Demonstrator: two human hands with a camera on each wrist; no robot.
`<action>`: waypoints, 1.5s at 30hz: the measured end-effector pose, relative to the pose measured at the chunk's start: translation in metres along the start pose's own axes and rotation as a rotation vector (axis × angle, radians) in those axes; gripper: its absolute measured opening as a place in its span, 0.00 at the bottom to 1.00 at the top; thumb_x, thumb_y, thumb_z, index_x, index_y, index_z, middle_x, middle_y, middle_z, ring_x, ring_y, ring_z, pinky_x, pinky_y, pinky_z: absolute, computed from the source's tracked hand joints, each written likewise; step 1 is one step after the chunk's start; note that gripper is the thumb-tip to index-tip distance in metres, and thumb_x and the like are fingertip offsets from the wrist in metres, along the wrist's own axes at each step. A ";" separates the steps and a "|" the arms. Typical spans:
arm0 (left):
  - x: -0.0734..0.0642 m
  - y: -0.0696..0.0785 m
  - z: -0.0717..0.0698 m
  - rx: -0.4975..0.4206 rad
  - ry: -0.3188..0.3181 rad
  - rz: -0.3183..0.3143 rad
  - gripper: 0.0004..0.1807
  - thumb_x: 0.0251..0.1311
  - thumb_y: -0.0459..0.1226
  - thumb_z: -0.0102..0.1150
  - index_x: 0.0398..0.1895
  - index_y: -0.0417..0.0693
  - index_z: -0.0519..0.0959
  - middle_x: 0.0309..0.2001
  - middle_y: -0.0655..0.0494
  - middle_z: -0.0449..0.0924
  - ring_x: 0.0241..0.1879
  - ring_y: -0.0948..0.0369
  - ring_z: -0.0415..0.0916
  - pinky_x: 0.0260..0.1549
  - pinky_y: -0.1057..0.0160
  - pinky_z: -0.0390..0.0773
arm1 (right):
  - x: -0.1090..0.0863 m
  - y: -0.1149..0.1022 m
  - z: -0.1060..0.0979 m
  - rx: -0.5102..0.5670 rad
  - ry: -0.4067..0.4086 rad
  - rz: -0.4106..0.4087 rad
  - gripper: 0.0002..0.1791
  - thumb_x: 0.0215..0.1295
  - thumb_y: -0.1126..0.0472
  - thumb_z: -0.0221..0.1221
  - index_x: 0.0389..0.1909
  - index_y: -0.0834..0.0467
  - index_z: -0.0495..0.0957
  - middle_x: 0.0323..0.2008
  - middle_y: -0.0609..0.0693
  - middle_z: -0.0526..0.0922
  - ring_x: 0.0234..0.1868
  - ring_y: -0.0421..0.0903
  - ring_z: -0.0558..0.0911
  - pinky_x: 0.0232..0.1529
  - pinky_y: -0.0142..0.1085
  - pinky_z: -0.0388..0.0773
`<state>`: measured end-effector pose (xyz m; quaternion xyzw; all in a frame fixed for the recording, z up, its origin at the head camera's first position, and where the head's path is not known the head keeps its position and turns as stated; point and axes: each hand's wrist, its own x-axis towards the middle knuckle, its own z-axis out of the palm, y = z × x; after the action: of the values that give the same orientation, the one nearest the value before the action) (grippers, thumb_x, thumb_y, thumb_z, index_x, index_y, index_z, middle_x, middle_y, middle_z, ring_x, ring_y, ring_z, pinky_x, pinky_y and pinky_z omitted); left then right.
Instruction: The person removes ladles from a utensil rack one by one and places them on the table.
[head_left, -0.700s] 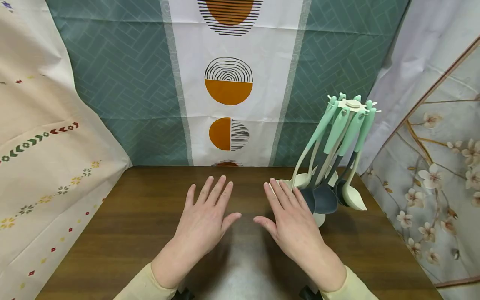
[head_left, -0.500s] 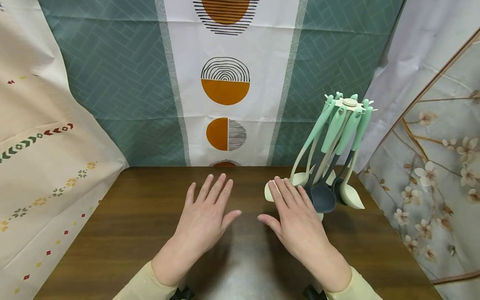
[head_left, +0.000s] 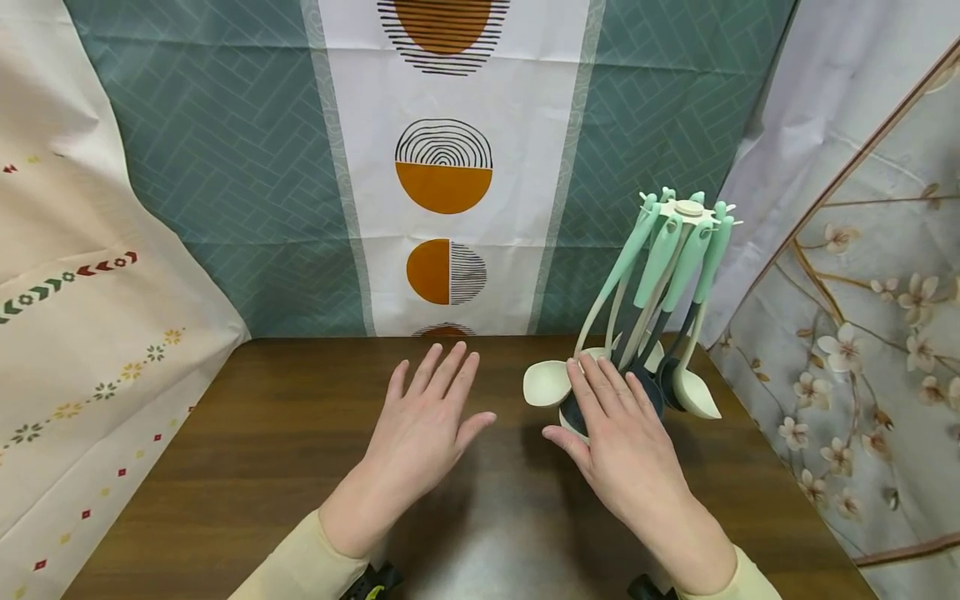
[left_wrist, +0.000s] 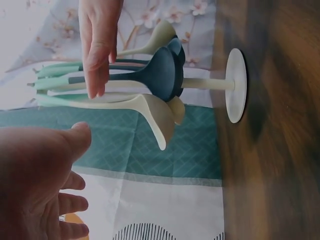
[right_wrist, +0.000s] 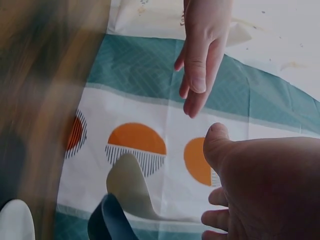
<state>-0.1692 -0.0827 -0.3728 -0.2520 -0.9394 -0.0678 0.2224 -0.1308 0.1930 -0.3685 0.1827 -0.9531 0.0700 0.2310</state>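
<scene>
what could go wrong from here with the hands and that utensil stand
The right hand appears close to the cream and dark blue utensils with mint-green handles, so a sideways move might set them swinging. The tall cream stand rests on one round base, so a knock could perhaps tip it. Handles crowd its top, so lifting one might unhook a neighbour.

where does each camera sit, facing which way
Head: on the head, facing forward and down at the table, utensil stand and backdrop; left grip, right grip and sleeves show.
Left wrist: worn there, facing forward and right at the utensil stand; left grip near, right grip beyond.
Right wrist: worn there, facing forward and left at the backdrop; right grip near, left grip beyond.
Both wrist views share both grips, backdrop and part of the utensil stand.
</scene>
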 end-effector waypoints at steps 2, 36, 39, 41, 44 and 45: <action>0.003 0.001 0.002 -0.005 0.011 0.008 0.42 0.79 0.62 0.58 0.86 0.49 0.67 0.84 0.48 0.64 0.83 0.42 0.60 0.76 0.30 0.60 | -0.002 0.004 -0.002 -0.002 0.016 0.001 0.50 0.76 0.35 0.64 0.86 0.61 0.61 0.85 0.59 0.62 0.85 0.60 0.61 0.82 0.61 0.55; 0.050 0.028 0.020 -0.160 0.042 0.099 0.39 0.80 0.57 0.62 0.84 0.47 0.69 0.81 0.48 0.71 0.79 0.45 0.68 0.73 0.38 0.68 | -0.014 0.071 -0.026 -0.038 0.321 0.148 0.54 0.81 0.23 0.40 0.85 0.65 0.62 0.79 0.70 0.68 0.78 0.71 0.69 0.72 0.66 0.70; 0.053 0.030 0.023 -0.169 0.047 0.103 0.39 0.80 0.57 0.62 0.83 0.46 0.70 0.80 0.48 0.71 0.78 0.46 0.69 0.72 0.40 0.69 | -0.012 0.079 -0.024 -0.058 0.372 0.158 0.54 0.82 0.23 0.39 0.84 0.67 0.63 0.77 0.72 0.70 0.73 0.74 0.72 0.66 0.69 0.74; 0.054 0.031 0.025 -0.169 0.059 0.106 0.39 0.79 0.57 0.63 0.83 0.46 0.70 0.79 0.48 0.72 0.77 0.46 0.70 0.72 0.41 0.70 | -0.012 0.084 -0.024 -0.057 0.380 0.175 0.50 0.84 0.29 0.48 0.83 0.68 0.62 0.77 0.72 0.69 0.72 0.75 0.73 0.64 0.70 0.75; 0.055 0.033 0.028 -0.178 0.070 0.107 0.38 0.79 0.56 0.63 0.83 0.45 0.71 0.79 0.48 0.73 0.77 0.46 0.70 0.71 0.41 0.71 | -0.010 0.092 -0.025 -0.037 0.349 0.243 0.47 0.81 0.41 0.64 0.84 0.69 0.61 0.78 0.71 0.68 0.72 0.75 0.73 0.62 0.73 0.73; 0.056 0.034 0.028 -0.179 0.076 0.110 0.38 0.79 0.56 0.63 0.82 0.45 0.71 0.79 0.48 0.73 0.76 0.46 0.71 0.71 0.41 0.71 | -0.010 0.094 -0.026 -0.031 0.330 0.272 0.46 0.79 0.46 0.67 0.84 0.69 0.60 0.78 0.71 0.68 0.72 0.76 0.72 0.61 0.74 0.73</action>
<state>-0.2065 -0.0222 -0.3722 -0.3192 -0.9053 -0.1484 0.2377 -0.1479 0.2889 -0.3544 0.0350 -0.9193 0.1147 0.3749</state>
